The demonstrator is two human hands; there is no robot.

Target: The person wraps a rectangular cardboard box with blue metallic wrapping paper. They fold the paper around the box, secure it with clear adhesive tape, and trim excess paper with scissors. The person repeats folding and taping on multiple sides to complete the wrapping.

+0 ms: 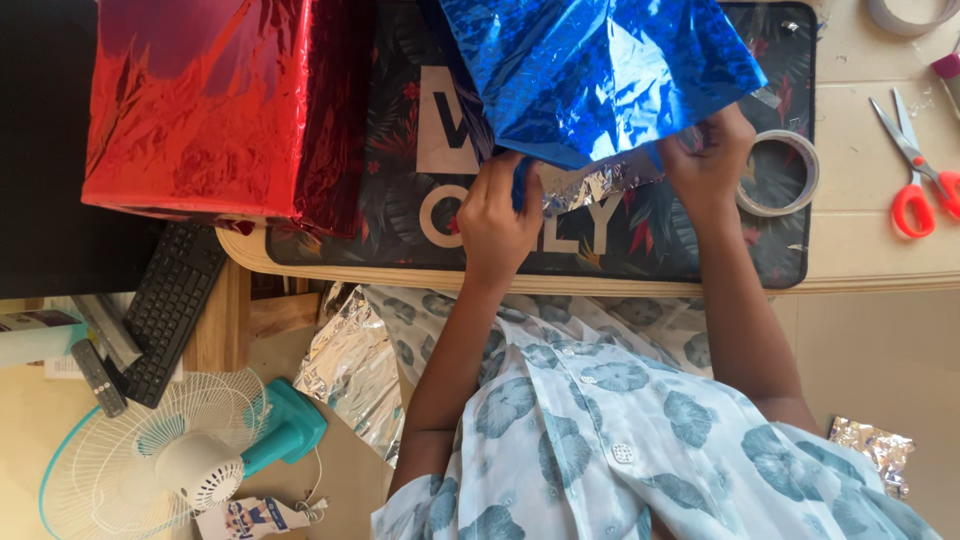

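The left hand [497,215] and right hand [708,150] are both pinching the blue foil box's [600,70] lower edge, tape roll [780,172] lying just beside the right.

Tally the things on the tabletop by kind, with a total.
Foil-wrapped boxes: 2, the blue box held by the left hand and right hand, and the red box
Tape rolls: 2, clear tape roll, grey roll cut off by the frame edge
Scissors: 1
Dark floral mat: 1
Total: 6
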